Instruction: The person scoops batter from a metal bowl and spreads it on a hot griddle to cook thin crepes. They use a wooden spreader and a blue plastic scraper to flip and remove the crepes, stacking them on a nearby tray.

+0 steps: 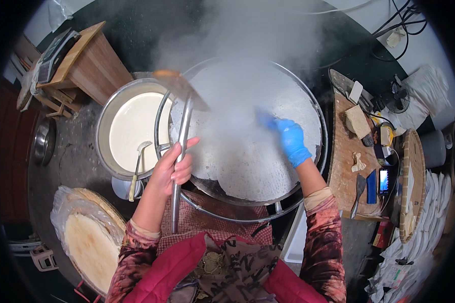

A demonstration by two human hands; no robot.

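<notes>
Steam rises from a large round griddle (pixel 237 174) in front of me, a thin pale layer of batter spread across it. My left hand (pixel 174 166) is closed round the long metal handle (pixel 185 126) of a spreader. Its brown, wooden-looking head (pixel 179 86) is tilted up over the griddle's left rim, blurred by motion. Over the right half of the griddle, my right hand (pixel 289 139) wears a blue glove. Its fingers are closed on a dark blue tool (pixel 266 119), smeared by motion and partly veiled by steam; its exact kind cannot be made out.
Left stands a pot (pixel 106 151) of creamy batter with a ladle (pixel 138 169) in it. Below it, flat pancakes (pixel 91 247) lie on a woven tray under plastic. A wooden board (pixel 346 166) on the right carries a blue scraper (pixel 371 187), a phone (pixel 383 181) and a spatula (pixel 359 194).
</notes>
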